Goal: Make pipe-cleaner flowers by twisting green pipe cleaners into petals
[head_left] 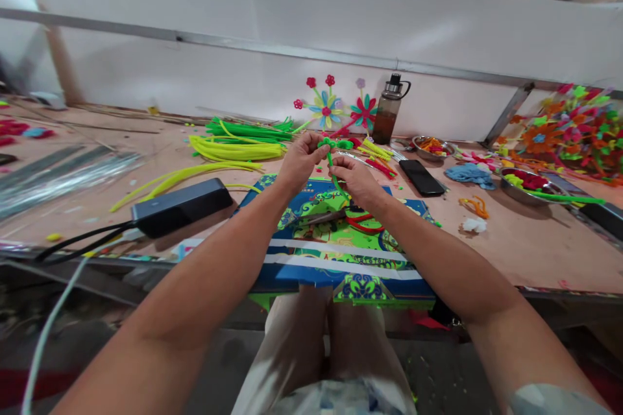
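- Surface: pinkish-tan worktable (511,243), set against a white panel (195,74).
- Bottle (388,110): upright near the panel, dark lid, partly filled with reddish-brown liquid.
- Smaller metal bowl (434,155): behind the black phone (422,177); contains mainly orange pieces (431,144).
- Larger metal bowl (523,194): to the right; contains yellow-green and deep pink pieces (529,179). One long green stem (574,197) lies over it and extends past the rim.
- Green fuzzy piece (329,159): held up over the far part of the blue-and-green printed board (341,282), between the two hands; looped top, stem hanging down.
- Left hand (307,154): fingertips closed on the piece by its looped top.
- Right hand (355,178): fingers narrowed around the stem, lower down.
- Scissors (364,224): red-handled, lying on the board beneath the hands.
- Loose stock: yellow stems (238,150) and green stems (253,130) bunched left of the hands.
- Flower figures (327,111): multicoloured, near the panel, left of the bottle.
- Dark power bank (182,209): near the table's front edge, cables attached.
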`<state>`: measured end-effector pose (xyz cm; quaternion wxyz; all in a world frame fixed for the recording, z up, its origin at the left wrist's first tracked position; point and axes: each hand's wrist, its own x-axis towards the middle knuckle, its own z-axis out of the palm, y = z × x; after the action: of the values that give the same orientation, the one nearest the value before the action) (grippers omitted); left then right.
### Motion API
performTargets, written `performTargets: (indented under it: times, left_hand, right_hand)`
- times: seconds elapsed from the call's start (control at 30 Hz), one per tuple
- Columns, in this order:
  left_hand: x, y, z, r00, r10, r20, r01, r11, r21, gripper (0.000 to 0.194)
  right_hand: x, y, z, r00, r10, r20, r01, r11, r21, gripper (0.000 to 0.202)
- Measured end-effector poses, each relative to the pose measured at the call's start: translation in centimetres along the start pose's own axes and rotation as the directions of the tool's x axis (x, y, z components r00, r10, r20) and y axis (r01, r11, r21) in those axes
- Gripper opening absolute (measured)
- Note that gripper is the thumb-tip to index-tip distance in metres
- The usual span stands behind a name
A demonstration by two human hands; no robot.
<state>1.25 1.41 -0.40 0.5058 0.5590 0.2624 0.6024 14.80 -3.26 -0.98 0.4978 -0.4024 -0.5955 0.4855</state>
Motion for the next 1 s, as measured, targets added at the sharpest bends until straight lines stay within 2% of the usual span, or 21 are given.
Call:
performTargets:
  times: [0.07,0.13,0.2,0.3,0.43,0.5,0.57,0.67,0.73,0.8,0.9,0.93,1.0]
  left_hand:
    - [0.0,0.2,-0.1,0.999,-0.029,-0.015,0.029,0.999,0.024,0.025]
    - [-0.1,0.4,-0.1,0.997,-0.081,-0.018,0.082,0.997,0.016,0.025]
    - [-0.3,0.5,-0.1,0.988,-0.151,0.011,0.151,0.988,-0.022,0.025]
    - [-0.4,0.5,-0.2,0.959,-0.271,0.085,0.278,0.956,-0.092,0.021]
    - [-0.4,0.4,-0.5,0.896,-0.422,0.139,0.44,0.885,-0.153,0.015]
    - [-0.4,0.6,-0.5,0.869,-0.468,0.16,0.491,0.853,-0.174,0.015]
    - [-0.5,0.7,-0.5,0.851,-0.488,0.195,0.52,0.836,-0.174,0.014]
    - [-0.5,0.8,-0.5,0.84,-0.487,0.239,0.528,0.836,-0.149,0.016]
    - [-0.5,0.6,-0.6,0.859,-0.453,0.239,0.492,0.86,-0.137,0.017]
    - [-0.4,0.4,-0.7,0.894,-0.396,0.209,0.426,0.896,-0.126,0.018]
    - [-0.4,0.1,-0.7,0.928,-0.338,0.158,0.356,0.929,-0.103,0.018]
    - [-0.4,0.1,-0.7,0.931,-0.334,0.149,0.351,0.931,-0.098,0.018]
    - [-0.4,0.1,-0.6,0.927,-0.342,0.155,0.358,0.929,-0.091,0.019]
  right_hand:
    - [0.2,0.0,-0.4,0.996,-0.075,-0.052,0.069,0.99,-0.12,0.013]
    - [0.4,0.0,-1.0,0.974,-0.202,-0.106,0.162,0.94,-0.301,0.009]
    - [0.4,0.0,-1.8,0.932,-0.346,-0.11,0.247,0.827,-0.504,0.005]
    - [0.5,0.2,-3.0,0.865,-0.502,-0.021,0.336,0.61,-0.718,0.006]
    - [0.4,0.3,-4.0,0.813,-0.57,0.119,0.403,0.404,-0.821,0.013]
    - [0.4,0.1,-4.3,0.808,-0.569,0.154,0.409,0.352,-0.842,0.015]
    - [0.3,-0.1,-4.5,0.811,-0.564,0.156,0.4,0.338,-0.852,0.016]
    - [0.4,-0.4,-4.6,0.818,-0.56,0.13,0.385,0.367,-0.847,0.015]
    - [0.5,-0.4,-4.6,0.834,-0.544,0.093,0.375,0.435,-0.819,0.012]
    - [0.6,-0.5,-4.4,0.878,-0.476,0.049,0.359,0.588,-0.725,0.007]
    - [0.6,-0.9,-4.3,0.959,-0.275,0.067,0.278,0.871,-0.405,0.015]
    - [0.5,-1.0,-4.3,0.971,-0.215,0.105,0.236,0.929,-0.284,0.018]
    - [0.3,-1.4,-4.5,0.976,-0.14,0.168,0.16,0.98,-0.114,0.024]
